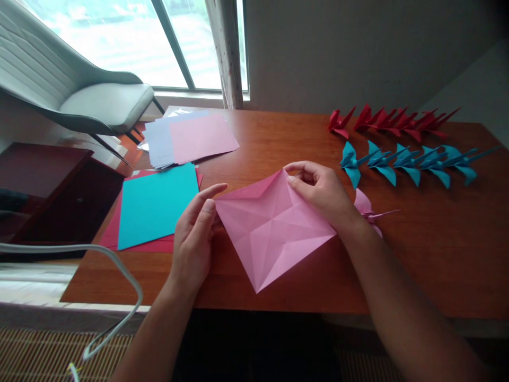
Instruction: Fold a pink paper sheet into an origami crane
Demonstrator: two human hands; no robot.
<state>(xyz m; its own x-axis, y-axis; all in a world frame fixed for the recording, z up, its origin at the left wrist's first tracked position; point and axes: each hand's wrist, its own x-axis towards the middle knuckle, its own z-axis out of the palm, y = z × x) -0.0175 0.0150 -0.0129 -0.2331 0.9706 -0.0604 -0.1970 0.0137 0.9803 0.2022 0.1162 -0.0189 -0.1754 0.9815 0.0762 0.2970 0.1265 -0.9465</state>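
A creased pink sheet of origami paper [274, 228] is spread out between my hands above the table, its fold lines crossing near the middle. My right hand [318, 185] pinches its far corner between thumb and fingers. At the left corner is my left hand [199, 228], its thumb at the paper's edge and the index finger stretched out behind; the other fingers are partly hidden. Beside my right wrist lies a pink folded paper crane [365, 207], partly covered by the arm.
Several red cranes [384, 121] and blue cranes [401, 159] stand in rows at the back right. To the left lie a turquoise sheet [159, 204] on red paper [109, 233] and a pale paper stack [202, 139]. A white cable [123, 265] loops near the table's [437, 265] left corner.
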